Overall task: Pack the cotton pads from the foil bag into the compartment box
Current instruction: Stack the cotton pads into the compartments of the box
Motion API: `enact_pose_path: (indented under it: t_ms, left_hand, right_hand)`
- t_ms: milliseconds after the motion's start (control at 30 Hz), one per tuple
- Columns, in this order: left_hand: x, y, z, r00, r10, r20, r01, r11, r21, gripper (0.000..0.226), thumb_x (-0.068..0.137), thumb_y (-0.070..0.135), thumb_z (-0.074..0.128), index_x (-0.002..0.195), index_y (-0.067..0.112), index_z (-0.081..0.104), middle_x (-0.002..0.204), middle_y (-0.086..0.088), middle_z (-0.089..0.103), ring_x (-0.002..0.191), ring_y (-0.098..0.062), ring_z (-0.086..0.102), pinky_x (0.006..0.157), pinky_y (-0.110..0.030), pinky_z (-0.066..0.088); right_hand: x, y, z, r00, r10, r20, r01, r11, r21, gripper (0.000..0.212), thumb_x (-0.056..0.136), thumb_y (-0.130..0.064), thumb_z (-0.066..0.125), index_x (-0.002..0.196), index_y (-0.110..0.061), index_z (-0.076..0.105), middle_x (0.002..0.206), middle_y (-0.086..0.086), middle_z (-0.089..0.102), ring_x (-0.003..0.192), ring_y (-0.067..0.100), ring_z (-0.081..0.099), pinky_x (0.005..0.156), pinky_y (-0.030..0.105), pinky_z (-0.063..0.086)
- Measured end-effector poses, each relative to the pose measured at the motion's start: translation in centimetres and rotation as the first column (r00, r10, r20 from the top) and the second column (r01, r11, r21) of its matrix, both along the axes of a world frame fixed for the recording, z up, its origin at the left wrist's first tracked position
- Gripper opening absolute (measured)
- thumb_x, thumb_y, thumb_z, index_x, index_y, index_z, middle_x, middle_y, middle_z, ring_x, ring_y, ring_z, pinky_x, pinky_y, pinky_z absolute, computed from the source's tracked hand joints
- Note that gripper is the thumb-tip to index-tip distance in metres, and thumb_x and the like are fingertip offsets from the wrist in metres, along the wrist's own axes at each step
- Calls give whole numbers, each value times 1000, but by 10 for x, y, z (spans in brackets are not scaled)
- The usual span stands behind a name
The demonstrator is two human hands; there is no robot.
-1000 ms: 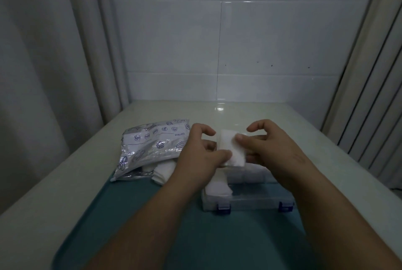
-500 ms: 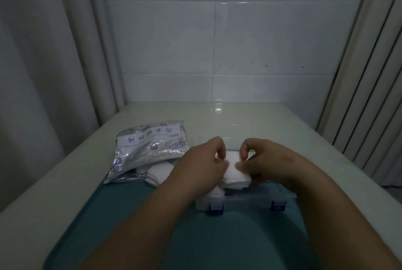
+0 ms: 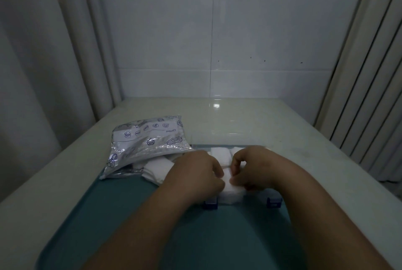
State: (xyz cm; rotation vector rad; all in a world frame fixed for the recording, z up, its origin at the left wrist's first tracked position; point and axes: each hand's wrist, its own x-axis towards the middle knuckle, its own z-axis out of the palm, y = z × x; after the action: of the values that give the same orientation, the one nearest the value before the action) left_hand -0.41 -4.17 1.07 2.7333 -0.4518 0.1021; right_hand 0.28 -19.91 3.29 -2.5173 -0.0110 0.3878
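A clear compartment box (image 3: 274,202) with blue latches sits on the teal tray, mostly hidden by my hands. White cotton pads (image 3: 220,154) fill its far compartments. My left hand (image 3: 196,175) and my right hand (image 3: 254,168) meet over a near compartment, fingers curled, pinching and pressing a folded white cotton pad (image 3: 231,192) down into it. The silver foil bag (image 3: 148,141) with blue printed pictures lies left of the box, its open mouth toward me. Loose cotton pads (image 3: 155,168) spill out beside my left hand.
The teal tray (image 3: 113,211) lies on a pale table (image 3: 293,139) that runs to a white tiled wall. A curtain hangs on the left and vertical blinds on the right.
Both hands have come down from above the box with the pad and now push it into a near compartment. The view has tilted slightly.
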Motion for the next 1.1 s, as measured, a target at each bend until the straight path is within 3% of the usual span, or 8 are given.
enact_pose_path:
  t_ms: [167, 367, 567, 867, 1100]
  left_hand:
    - [1, 0, 3, 997, -12, -82, 14, 1000, 19, 29, 78, 41, 71, 106, 34, 72, 105, 7, 64, 97, -13, 61, 87, -27, 50]
    - [4, 0, 3, 996, -29, -87, 37, 996, 87, 34, 75, 49, 73, 106, 35, 71, 108, 6, 62, 99, -13, 59, 84, -26, 48]
    - [5, 4, 0, 996, -43, -83, 48, 997, 56, 36, 75, 52, 71, 107, 36, 71, 105, 7, 67, 96, -10, 60, 84, -27, 50]
    - [9, 1, -1, 996, -42, -80, 51, 992, 115, 37, 76, 53, 71, 109, 36, 70, 107, 7, 64, 99, -13, 59, 83, -26, 47]
    - [8, 7, 6, 980, -97, -173, 112, 990, 81, 28, 90, 34, 56, 114, 33, 70, 118, 10, 67, 106, -11, 60, 94, -28, 48]
  right_hand:
    - [-3, -2, 3, 1000, 25, -6, -25, 999, -38, 13, 77, -18, 78, 86, -26, 74, 88, -6, 66, 74, 10, 61, 67, 24, 56]
    - [-2, 1, -1, 997, 76, 13, -73, 986, -151, 16, 75, -22, 80, 86, -31, 72, 94, -9, 64, 72, 3, 53, 55, 15, 40]
    - [1, 3, -5, 996, 82, 25, -76, 980, -182, 13, 74, -23, 79, 85, -28, 74, 81, -10, 64, 63, 0, 52, 49, 13, 38]
    - [-1, 1, -2, 997, 78, 23, -74, 986, -150, 18, 76, -30, 78, 93, -29, 76, 96, -9, 68, 73, 1, 55, 58, 13, 42]
    - [-1, 0, -3, 997, 71, 24, -66, 984, -163, 15, 74, -26, 80, 88, -29, 76, 93, -9, 69, 69, 2, 55, 53, 12, 39]
